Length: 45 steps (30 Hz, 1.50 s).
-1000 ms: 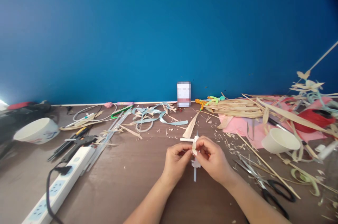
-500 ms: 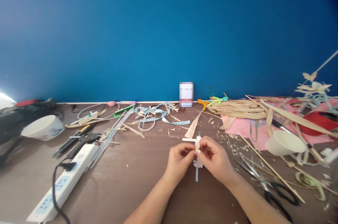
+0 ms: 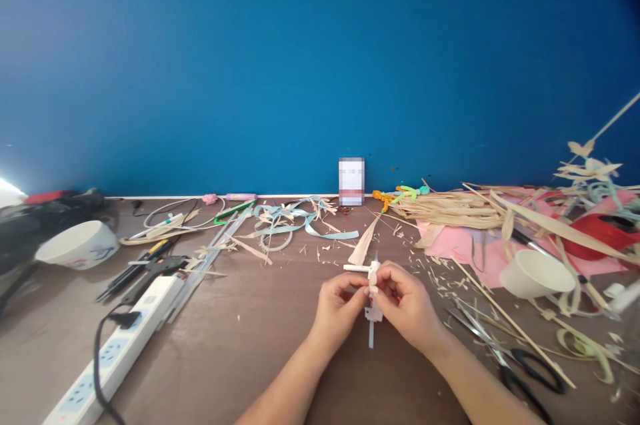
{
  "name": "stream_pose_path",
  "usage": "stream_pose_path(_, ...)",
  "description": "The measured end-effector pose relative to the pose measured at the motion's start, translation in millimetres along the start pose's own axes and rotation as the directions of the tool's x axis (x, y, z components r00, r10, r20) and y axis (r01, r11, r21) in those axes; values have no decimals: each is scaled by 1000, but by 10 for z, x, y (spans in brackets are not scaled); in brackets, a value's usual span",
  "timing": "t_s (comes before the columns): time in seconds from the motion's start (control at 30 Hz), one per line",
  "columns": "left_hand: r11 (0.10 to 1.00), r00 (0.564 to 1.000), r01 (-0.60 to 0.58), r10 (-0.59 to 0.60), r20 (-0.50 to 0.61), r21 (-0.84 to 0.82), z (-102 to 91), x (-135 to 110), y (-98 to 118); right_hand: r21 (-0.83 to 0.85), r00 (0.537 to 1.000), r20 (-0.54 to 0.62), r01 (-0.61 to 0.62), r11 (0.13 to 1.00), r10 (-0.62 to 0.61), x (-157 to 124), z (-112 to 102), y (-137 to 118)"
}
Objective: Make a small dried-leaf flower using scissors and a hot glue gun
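Both hands meet at the centre over a small white glue gun (image 3: pixel 374 313) that lies on the table, its nozzle pointing away from me and a translucent glue stick (image 3: pixel 371 337) protruding toward me. Its white handle sticks out to the left. Between the fingertips is a small pale husk piece (image 3: pixel 373 281). My left hand (image 3: pixel 336 308) is closed, thumb and index finger pinching the piece from the left. From the right, my right hand (image 3: pixel 407 301) pinches it too, fingers curled. My fingers cover part of the piece and of the glue gun.
Scissors (image 3: pixel 505 351) lie right of my right arm, near a paper cup (image 3: pixel 536 273) and a husk pile (image 3: pixel 450 209). Husk scraps are scattered around. On the left are a power strip (image 3: pixel 117 351), a black glue gun (image 3: pixel 155 278) and a white bowl (image 3: pixel 80 245). Blue ribbon (image 3: pixel 330 233) lies behind.
Both hands stay in nearly the same place, fingertips still together at the small piece. The whole view has shifted very slightly.
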<state>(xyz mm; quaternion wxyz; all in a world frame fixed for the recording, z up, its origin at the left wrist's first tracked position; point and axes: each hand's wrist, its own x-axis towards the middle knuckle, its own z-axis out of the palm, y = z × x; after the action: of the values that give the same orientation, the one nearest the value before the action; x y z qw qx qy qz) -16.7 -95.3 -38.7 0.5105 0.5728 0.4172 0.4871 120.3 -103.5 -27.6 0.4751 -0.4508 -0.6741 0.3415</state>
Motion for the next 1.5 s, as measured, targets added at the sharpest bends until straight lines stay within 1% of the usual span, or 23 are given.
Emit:
stream_pose_path(0.17,1000,1000,-16,16,-2,6,5,-12,-5,16,1000,-6,28,999,-28,0,2,-17)
stream_pose_path(0.33,999,1000,-18,18,3,-28,17,-22,3,23,999,-5,51,998,-51,-5,0,-26)
stream_pose_path(0.5,998,999,-39,40,22,-46,16,-19,-11,51,999,-5,48,998,-48,-9,9,-8)
stream_pose_path(0.9,1000,1000,-24,24,5,3,11,-27,-41,46,999,-7,50,998,-49,-5,9,-23)
stream_pose_path(1.07,998,998,-56,56,8,35,12,-30,-26,35,998,6,56,998,-56,-18,14,-5)
stream_pose_path(1.23,995,997,-76,76,0,71,15,-37,-3,5,999,22,33,999,-33,-29,13,-8)
stream_pose_path(1.5,980,990,-138,138,11,146,22,-50,17,-3,998,33,45,999,-45,-23,7,-20)
